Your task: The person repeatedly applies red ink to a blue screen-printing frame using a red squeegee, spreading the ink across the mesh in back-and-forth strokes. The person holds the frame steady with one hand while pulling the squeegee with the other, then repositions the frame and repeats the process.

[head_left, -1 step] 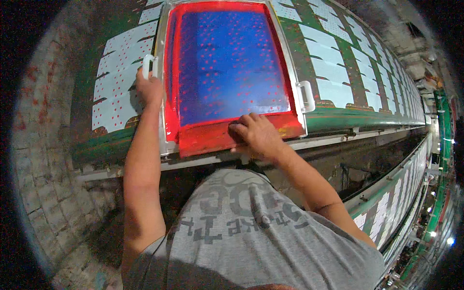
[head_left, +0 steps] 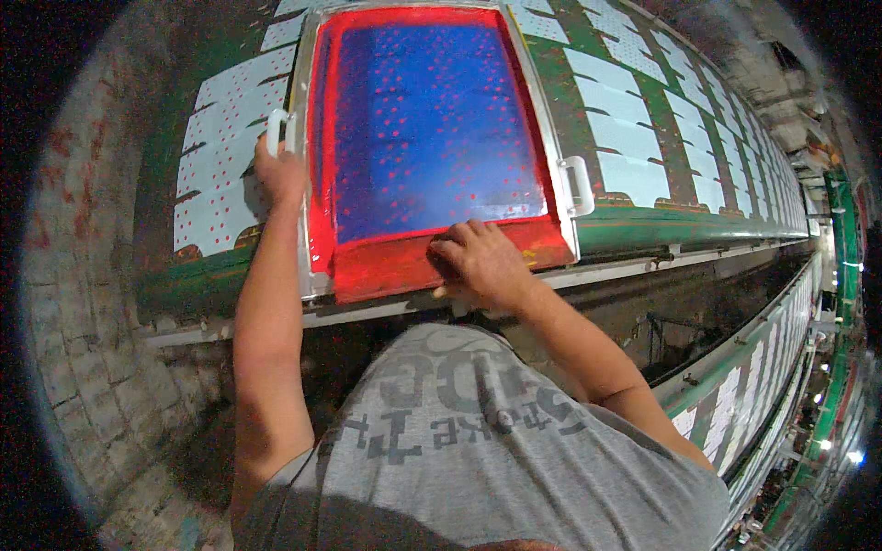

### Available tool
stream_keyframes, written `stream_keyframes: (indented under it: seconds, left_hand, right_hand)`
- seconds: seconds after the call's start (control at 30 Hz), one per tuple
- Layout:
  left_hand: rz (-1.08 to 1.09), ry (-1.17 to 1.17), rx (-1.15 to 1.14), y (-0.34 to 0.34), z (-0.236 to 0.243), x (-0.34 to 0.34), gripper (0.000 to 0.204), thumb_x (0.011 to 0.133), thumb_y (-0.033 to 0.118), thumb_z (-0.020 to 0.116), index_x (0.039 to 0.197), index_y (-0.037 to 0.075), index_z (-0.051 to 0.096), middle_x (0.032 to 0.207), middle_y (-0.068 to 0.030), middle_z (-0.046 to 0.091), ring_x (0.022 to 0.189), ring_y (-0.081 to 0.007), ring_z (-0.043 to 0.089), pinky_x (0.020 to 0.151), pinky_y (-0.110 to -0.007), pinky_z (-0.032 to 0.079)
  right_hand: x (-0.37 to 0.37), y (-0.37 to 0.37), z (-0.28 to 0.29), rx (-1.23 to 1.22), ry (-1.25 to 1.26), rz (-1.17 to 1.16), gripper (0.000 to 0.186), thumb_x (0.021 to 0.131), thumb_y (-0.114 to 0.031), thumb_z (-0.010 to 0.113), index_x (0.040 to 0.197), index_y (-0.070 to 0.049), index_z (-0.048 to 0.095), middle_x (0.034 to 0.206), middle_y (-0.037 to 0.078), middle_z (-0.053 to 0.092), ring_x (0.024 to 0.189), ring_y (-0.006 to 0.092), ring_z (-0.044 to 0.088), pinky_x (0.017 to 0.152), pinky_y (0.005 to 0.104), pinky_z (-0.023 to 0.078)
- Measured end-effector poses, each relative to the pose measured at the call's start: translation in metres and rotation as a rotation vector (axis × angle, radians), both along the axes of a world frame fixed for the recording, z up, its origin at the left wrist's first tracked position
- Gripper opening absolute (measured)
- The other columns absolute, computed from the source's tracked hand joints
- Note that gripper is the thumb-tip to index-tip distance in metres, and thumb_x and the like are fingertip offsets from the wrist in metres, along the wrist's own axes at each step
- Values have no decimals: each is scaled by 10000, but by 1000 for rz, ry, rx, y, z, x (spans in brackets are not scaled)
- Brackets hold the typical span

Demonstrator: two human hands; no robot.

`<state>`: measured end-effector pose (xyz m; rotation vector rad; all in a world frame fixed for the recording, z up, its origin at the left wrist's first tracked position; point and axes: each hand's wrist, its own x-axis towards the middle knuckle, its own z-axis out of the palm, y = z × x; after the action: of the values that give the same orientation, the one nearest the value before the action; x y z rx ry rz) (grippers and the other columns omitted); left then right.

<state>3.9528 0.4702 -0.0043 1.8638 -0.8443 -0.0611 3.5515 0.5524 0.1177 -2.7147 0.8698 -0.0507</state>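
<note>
A: Red-bordered printing screen (head_left: 432, 129), blue mesh with red dots, metal frame. Position?

B: Lying flat on the long green tabletop (head_left: 643, 230), over a row of pale fabric pieces (head_left: 216, 174) printed with red dots. A further row of pieces runs away to the right.

A: Left hand (head_left: 280, 170)?

B: At the screen's left edge, its grip clamped on the white side handle (head_left: 278, 129); the forearm extends straight up from the lower edge.

A: Right hand (head_left: 482, 262)?

B: Resting on the near red strip of the screen, fingers (head_left: 450, 248) curled together and pressing down. Whether they close around a tool there cannot be told. A second white handle (head_left: 579, 184) on the right side is untouched.

A: Surroundings?

B: Brick wall (head_left: 83, 303) on the left; another long green tabletop (head_left: 763, 367) on the lower right.
</note>
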Motion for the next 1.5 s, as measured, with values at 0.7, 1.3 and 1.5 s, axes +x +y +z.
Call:
stream_keyframes:
  seconds: [0.7,1.3,1.5]
  left_hand:
    - [230,-220,278,-6,-9,23,293,952,126,689,1215,-4,685,1105,-270,762,1055,-473,741,949,-535,556]
    - [174,-192,254,0,-24,44,297,959,139,670,1191,-39,723,1077,-249,760,1014,-409,733,943,-483,546]
    - [130,-96,186,-9,-2,40,291,945,146,726,1160,-49,740,1045,-195,765,947,-334,729,897,-459,553]
  right_hand:
    - [-188,-135,-56,283,-788,-755,604,894,-106,835,1460,-69,629,1462,218,591,1347,400,581,1179,489,447]
    - [-177,-141,-8,651,-906,-913,420,970,-73,769,1382,-19,705,1307,160,751,1208,223,692,1047,348,534]
    - [-196,-150,17,623,-995,-774,431,944,-134,790,1358,-31,727,1336,188,705,1237,266,674,1084,376,513]
